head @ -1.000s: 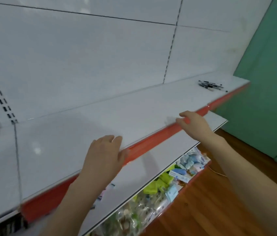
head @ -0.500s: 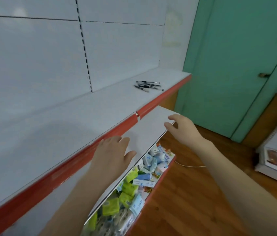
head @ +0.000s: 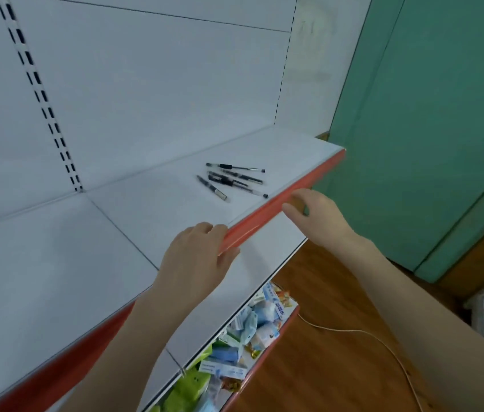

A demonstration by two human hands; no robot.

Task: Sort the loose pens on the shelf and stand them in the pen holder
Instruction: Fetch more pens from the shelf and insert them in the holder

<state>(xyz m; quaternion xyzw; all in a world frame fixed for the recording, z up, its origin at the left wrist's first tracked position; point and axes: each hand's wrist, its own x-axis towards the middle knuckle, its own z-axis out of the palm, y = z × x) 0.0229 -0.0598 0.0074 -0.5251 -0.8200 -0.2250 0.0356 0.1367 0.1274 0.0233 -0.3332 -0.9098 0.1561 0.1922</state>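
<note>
Several black pens (head: 232,179) lie loose in a small pile on the white shelf (head: 133,221), near its right end. My left hand (head: 197,257) rests on the shelf's red front edge (head: 267,212), fingers over the lip and thumb under it, a little below and left of the pens. Just right of the pens, my right hand (head: 313,217) hovers at the same edge with curled fingers and holds nothing. No pen holder is in view.
A lower white shelf (head: 235,286) juts out under my hands. Below it a bin holds several small packets (head: 243,337). A green door (head: 431,129) stands to the right, above a wooden floor with a thin white cable (head: 362,334).
The view has swung right along the shelf and closer, so the pens now lie just ahead. Both hands have moved right along the red edge toward the pens.
</note>
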